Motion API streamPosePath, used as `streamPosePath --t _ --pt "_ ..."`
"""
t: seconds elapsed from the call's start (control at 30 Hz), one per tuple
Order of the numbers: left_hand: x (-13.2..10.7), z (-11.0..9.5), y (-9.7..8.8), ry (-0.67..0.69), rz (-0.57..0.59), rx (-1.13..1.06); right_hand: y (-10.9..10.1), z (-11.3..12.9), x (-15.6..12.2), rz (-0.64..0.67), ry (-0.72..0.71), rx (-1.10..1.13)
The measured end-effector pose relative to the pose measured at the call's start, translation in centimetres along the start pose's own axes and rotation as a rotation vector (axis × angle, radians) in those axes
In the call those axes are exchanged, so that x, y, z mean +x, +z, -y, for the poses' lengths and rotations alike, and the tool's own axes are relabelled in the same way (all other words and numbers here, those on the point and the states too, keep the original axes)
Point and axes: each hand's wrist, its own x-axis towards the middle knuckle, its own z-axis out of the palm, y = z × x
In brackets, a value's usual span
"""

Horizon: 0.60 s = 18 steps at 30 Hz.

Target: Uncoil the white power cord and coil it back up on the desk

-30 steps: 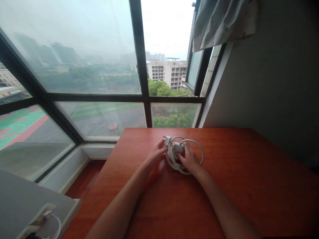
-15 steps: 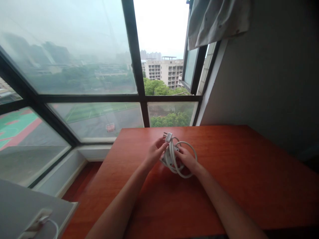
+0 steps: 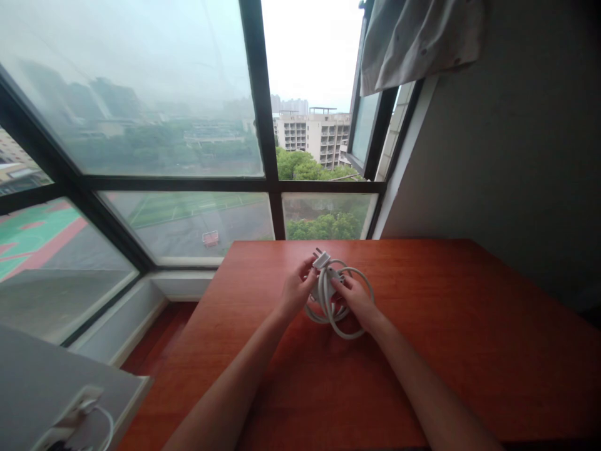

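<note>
A coiled white power cord point(image 3: 357, 275) is held just above the reddish wooden table point(image 3: 469, 326), near its far middle. My left hand point(image 3: 295, 293) pinches the cord close to its plug point(image 3: 320, 259), which points up and away. On the coil's right side, my right hand point(image 3: 357, 299) has its fingers closed around the loops and a small white adapter block. Part of the coil hangs below and between both hands.
Large windows with dark frames point(image 3: 263, 125) rise just beyond the table's far edge. A grey wall point(image 3: 516, 144) bounds the right side, with a curtain point(image 3: 417, 37) bunched at the top. A white socket with a cable point(image 3: 79, 407) sits on a grey ledge at lower left.
Both hands have lifted and turned the coil from lying flat on the table to more upright. The plug now points up and away.
</note>
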Motion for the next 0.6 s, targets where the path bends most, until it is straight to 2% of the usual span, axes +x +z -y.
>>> streamPosePath --t 0.1,0.2,0.3,0.37,0.5,0.6 --pt "0.0 -0.2 -0.3 0.025 0.024 0.061 0.1 -0.8 0.4 -0.137 -0.125 -0.166" --pt "0.1 -0.2 -1.0 0.073 0.023 0.237 0.0 -1.4 0.6 -0.191 -0.164 -0.259" --pt "0.4 0.2 -1.7 0.031 -0.019 0.393 -0.1 -1.5 0.6 -0.248 -0.188 -0.382" --pt "0.5 0.5 -1.9 -0.049 -0.031 0.332 -0.1 -1.4 0.4 -0.274 -0.199 -0.446" --pt "0.3 0.6 -1.7 -0.234 0.019 0.006 0.0 -0.7 0.1 -0.262 -0.265 -0.543" --pt "0.1 0.4 -1.8 -0.351 0.02 -0.124 -0.4 -0.1 0.1 -0.28 -0.305 -0.6"
